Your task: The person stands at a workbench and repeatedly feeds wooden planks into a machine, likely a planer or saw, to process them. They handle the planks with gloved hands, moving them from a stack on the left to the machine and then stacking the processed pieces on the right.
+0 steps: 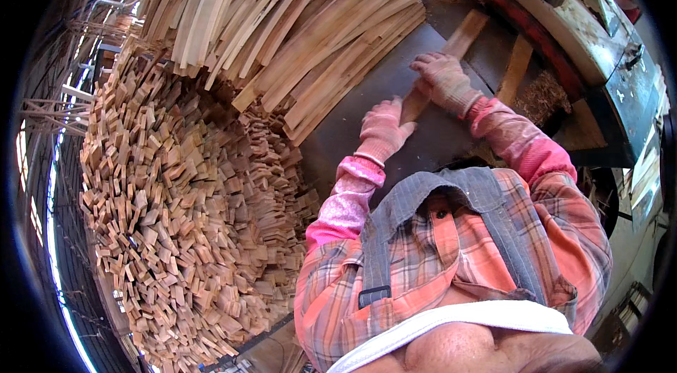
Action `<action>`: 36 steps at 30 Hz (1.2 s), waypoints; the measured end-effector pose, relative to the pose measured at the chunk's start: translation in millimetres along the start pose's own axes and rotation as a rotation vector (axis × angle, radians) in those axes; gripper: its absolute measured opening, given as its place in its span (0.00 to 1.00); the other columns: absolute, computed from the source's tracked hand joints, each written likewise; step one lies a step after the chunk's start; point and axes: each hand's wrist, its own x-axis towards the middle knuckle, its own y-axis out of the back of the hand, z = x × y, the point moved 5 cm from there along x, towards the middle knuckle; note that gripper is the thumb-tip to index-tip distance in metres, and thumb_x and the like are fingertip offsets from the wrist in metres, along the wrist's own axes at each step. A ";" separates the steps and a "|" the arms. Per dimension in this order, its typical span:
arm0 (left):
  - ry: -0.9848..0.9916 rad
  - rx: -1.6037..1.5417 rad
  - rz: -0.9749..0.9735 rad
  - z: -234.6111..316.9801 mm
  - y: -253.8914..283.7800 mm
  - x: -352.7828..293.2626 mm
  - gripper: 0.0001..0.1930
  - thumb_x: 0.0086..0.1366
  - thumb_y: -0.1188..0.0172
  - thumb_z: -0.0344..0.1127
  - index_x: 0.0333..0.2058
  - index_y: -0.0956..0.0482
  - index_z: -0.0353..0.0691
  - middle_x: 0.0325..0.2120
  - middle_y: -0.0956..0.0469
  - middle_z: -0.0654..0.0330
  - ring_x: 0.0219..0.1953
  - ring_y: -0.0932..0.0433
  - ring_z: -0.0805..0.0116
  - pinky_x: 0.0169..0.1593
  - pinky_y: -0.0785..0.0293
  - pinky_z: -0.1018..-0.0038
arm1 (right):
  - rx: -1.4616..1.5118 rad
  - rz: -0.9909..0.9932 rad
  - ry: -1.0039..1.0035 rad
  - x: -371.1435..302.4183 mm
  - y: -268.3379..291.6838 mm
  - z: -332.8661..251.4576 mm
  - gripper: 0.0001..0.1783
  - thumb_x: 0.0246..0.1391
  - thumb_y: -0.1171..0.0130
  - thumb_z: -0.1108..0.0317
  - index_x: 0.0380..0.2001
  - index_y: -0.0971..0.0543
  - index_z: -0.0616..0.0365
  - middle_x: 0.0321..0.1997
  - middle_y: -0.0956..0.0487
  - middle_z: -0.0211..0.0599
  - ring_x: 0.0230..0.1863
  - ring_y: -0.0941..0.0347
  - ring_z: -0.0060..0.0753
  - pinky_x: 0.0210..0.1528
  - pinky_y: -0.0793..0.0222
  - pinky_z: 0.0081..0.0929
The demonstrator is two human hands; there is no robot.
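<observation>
Both my hands wear pale pinkish work gloves and are on one wooden strip (465, 34), which lies slantwise over a dark metal table (331, 151). My left hand (383, 132) is closed at the strip's near end, its thumb toward my body. Farther along, my right hand (446, 82) wraps over the strip from above, with its fingers across the left edge. Beyond the right hand, the strip's far end reaches toward a red-edged machine part (543, 41). Part of the strip is hidden under the gloves.
Long loose wooden strips (338, 34) lie piled at the table's far left. Left of me rises a large stack of cut wood pieces (176, 218), end faces showing. Wood shavings (544, 98) and another wooden bar (515, 70) are by the machine, near a blue-green panel (627, 105).
</observation>
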 end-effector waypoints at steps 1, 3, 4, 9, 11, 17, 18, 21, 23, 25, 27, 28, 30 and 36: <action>-0.081 -0.076 0.052 0.7 2.8 -2.4 0.35 0.57 0.28 0.54 0.59 0.26 0.44 0.50 0.21 0.47 0.54 0.22 0.43 0.57 0.26 0.51 | 0.009 -0.010 0.005 3.7 -10.5 -6.3 0.17 0.53 0.39 0.60 0.43 0.17 0.55 0.49 0.17 0.44 0.56 0.23 0.49 0.57 0.27 0.45; 0.059 0.084 0.031 -2.5 35.0 4.9 0.39 0.56 0.27 0.55 0.61 0.27 0.42 0.53 0.22 0.47 0.58 0.25 0.43 0.61 0.29 0.52 | -0.057 -0.169 -0.062 -3.8 -14.8 12.7 0.15 0.54 0.39 0.58 0.37 0.16 0.56 0.45 0.17 0.44 0.52 0.22 0.50 0.55 0.26 0.45; 0.065 0.086 0.137 -29.5 40.7 7.8 0.43 0.56 0.27 0.57 0.65 0.30 0.40 0.57 0.24 0.46 0.62 0.28 0.44 0.65 0.31 0.54 | -0.086 -0.248 -0.078 -5.7 -15.3 19.2 0.15 0.55 0.40 0.57 0.35 0.15 0.56 0.43 0.17 0.44 0.51 0.21 0.50 0.53 0.26 0.46; 0.442 0.293 0.147 -119.2 82.2 9.5 0.51 0.53 0.23 0.55 0.70 0.39 0.42 0.67 0.33 0.51 0.70 0.37 0.50 0.71 0.40 0.56 | -0.214 -0.114 -0.270 -55.9 20.8 108.4 0.17 0.58 0.42 0.56 0.35 0.15 0.60 0.44 0.17 0.52 0.47 0.20 0.57 0.51 0.24 0.51; 0.422 0.247 0.141 -144.6 79.8 4.9 0.48 0.53 0.23 0.52 0.69 0.37 0.44 0.65 0.31 0.50 0.68 0.33 0.49 0.70 0.38 0.53 | -0.211 -0.143 -0.221 -63.9 31.9 118.2 0.17 0.59 0.41 0.56 0.35 0.16 0.61 0.43 0.18 0.51 0.47 0.20 0.58 0.52 0.25 0.51; 0.334 -0.094 0.287 -134.9 48.3 -13.6 0.38 0.53 0.24 0.46 0.62 0.28 0.46 0.55 0.26 0.45 0.61 0.28 0.45 0.64 0.30 0.54 | -0.219 -0.226 -0.465 -69.1 44.8 146.7 0.12 0.62 0.42 0.61 0.38 0.18 0.59 0.47 0.20 0.47 0.54 0.24 0.55 0.60 0.30 0.48; 0.306 -0.062 0.314 -131.2 36.4 -18.1 0.37 0.53 0.23 0.45 0.61 0.26 0.44 0.53 0.26 0.44 0.58 0.28 0.43 0.63 0.30 0.55 | -0.266 -0.229 -0.419 -64.9 47.0 148.2 0.13 0.61 0.41 0.60 0.38 0.18 0.58 0.46 0.19 0.47 0.54 0.24 0.54 0.59 0.29 0.48; 0.238 -0.096 0.374 -101.6 14.9 -29.1 0.39 0.51 0.23 0.45 0.60 0.27 0.41 0.51 0.27 0.44 0.57 0.28 0.41 0.62 0.30 0.52 | -0.340 -0.151 -0.445 -64.4 46.7 153.4 0.14 0.58 0.40 0.58 0.39 0.16 0.57 0.46 0.18 0.47 0.52 0.22 0.56 0.57 0.28 0.50; 0.268 -0.120 0.318 -93.3 11.0 -30.4 0.39 0.51 0.23 0.45 0.60 0.27 0.41 0.50 0.27 0.44 0.56 0.28 0.41 0.60 0.29 0.52 | -0.241 -0.128 -0.347 -38.1 38.3 112.9 0.13 0.57 0.37 0.61 0.40 0.16 0.58 0.47 0.18 0.45 0.54 0.23 0.53 0.58 0.28 0.46; 0.265 -0.130 0.279 -84.5 8.0 -26.4 0.39 0.50 0.22 0.45 0.60 0.27 0.41 0.50 0.27 0.45 0.56 0.28 0.42 0.60 0.29 0.53 | -0.065 0.061 -0.115 -20.2 23.8 75.1 0.14 0.52 0.33 0.66 0.42 0.16 0.58 0.50 0.17 0.44 0.54 0.22 0.51 0.59 0.26 0.44; 0.255 -0.107 0.251 -75.7 7.7 -25.9 0.37 0.51 0.24 0.44 0.59 0.26 0.41 0.49 0.27 0.46 0.55 0.26 0.43 0.59 0.27 0.53 | 0.019 -0.072 0.004 17.2 16.1 10.2 0.15 0.48 0.33 0.70 0.42 0.17 0.58 0.51 0.17 0.45 0.55 0.22 0.53 0.58 0.25 0.45; 0.236 -0.104 0.257 -69.9 6.8 -24.8 0.35 0.51 0.24 0.44 0.58 0.25 0.41 0.49 0.27 0.46 0.54 0.26 0.43 0.58 0.27 0.53 | 0.079 -0.046 0.128 29.8 10.6 -13.9 0.16 0.49 0.35 0.68 0.42 0.17 0.59 0.50 0.17 0.46 0.54 0.22 0.54 0.58 0.26 0.45; 0.190 -0.071 0.240 -51.1 7.1 -10.4 0.27 0.50 0.26 0.44 0.49 0.21 0.43 0.45 0.22 0.44 0.50 0.22 0.40 0.55 0.24 0.51 | 0.066 -0.017 0.208 47.9 -18.2 -35.9 0.17 0.53 0.37 0.61 0.42 0.17 0.58 0.50 0.17 0.47 0.55 0.22 0.54 0.57 0.26 0.46; 0.073 -0.021 0.272 -65.6 37.2 19.8 0.32 0.58 0.29 0.53 0.57 0.23 0.43 0.55 0.24 0.48 0.57 0.25 0.43 0.60 0.27 0.53 | -0.007 -0.218 -0.010 30.1 -54.6 4.0 0.17 0.56 0.40 0.54 0.32 0.15 0.58 0.39 0.16 0.48 0.47 0.20 0.56 0.50 0.25 0.50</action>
